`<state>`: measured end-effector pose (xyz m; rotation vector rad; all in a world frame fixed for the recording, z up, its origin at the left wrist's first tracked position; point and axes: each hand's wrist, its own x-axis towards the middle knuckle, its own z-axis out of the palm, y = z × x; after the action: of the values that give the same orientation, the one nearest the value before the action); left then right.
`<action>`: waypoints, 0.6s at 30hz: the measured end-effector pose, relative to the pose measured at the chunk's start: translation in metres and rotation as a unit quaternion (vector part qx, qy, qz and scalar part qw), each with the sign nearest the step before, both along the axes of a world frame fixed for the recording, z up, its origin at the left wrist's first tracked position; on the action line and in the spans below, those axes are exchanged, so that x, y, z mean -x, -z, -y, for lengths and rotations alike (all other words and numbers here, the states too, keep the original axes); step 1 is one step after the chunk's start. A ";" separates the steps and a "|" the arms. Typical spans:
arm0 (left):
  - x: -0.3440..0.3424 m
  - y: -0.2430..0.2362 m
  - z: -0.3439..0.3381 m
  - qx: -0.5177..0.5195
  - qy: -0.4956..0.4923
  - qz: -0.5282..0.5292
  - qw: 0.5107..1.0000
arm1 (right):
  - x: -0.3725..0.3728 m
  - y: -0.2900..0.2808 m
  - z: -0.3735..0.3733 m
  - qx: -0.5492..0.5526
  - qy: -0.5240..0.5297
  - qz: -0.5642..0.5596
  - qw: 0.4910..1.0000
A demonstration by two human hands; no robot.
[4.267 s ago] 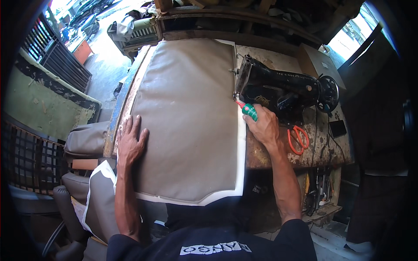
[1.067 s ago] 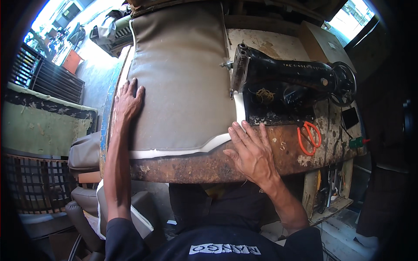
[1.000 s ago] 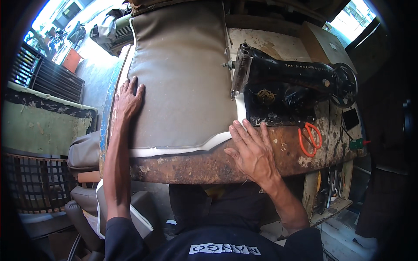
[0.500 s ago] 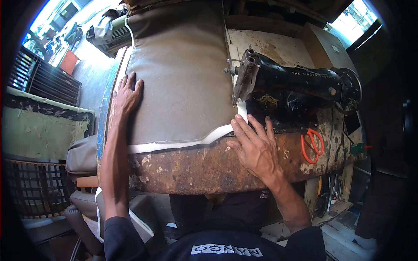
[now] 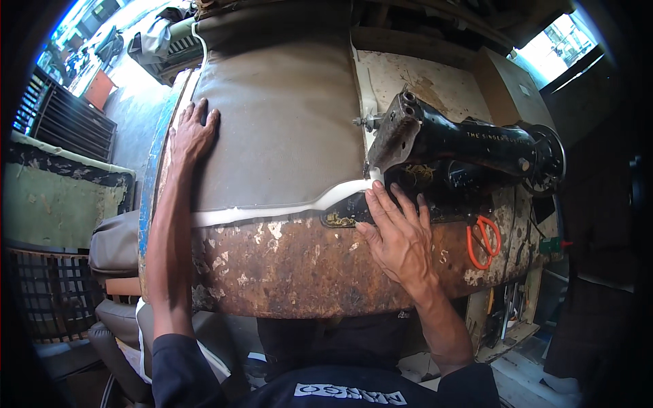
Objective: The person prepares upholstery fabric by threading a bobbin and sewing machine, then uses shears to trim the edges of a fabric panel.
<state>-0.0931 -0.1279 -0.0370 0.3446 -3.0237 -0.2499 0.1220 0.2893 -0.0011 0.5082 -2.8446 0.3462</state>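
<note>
A wide brown leatherette panel (image 5: 279,129) with a white foam backing (image 5: 265,214) along its near edge lies across the table and runs away to the back. My left hand (image 5: 194,136) rests open on its left margin, fingers a little spread. The black sewing machine (image 5: 469,139) stands to the right, and the panel's near right corner sits at its needle area. Close in front of the needle, my right hand (image 5: 400,241) is open, fingers stretched out. Its index fingertip is at the white corner, and its other fingers are over the machine's bed.
Orange-handled scissors (image 5: 483,243) lie right of my right hand on the worn wooden table (image 5: 299,268). A small green bottle (image 5: 552,245) is at the right edge. Brown upholstered pieces (image 5: 117,245) are below left. A cardboard box (image 5: 510,85) stands behind the machine.
The panel has slid away from me past the needle, baring more of the machine's bed at its near edge. My left hand has moved away with it. The view has shifted slightly.
</note>
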 end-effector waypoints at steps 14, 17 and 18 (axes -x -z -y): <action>0.021 -0.007 -0.005 -0.012 -0.009 -0.019 1.000 | 0.103 0.009 -0.060 0.551 0.123 0.294 0.771; 0.017 -0.011 -0.008 -0.010 -0.023 -0.031 0.999 | 0.130 0.000 -0.031 0.743 -0.153 0.326 0.564; 0.017 -0.015 -0.011 0.004 -0.041 -0.030 0.999 | 0.133 -0.004 -0.027 0.748 -0.182 0.320 0.552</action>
<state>-0.1103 -0.1167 -0.0220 0.4494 -2.9425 -0.2375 -0.0114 0.3159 0.0033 0.5141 -1.5649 2.9984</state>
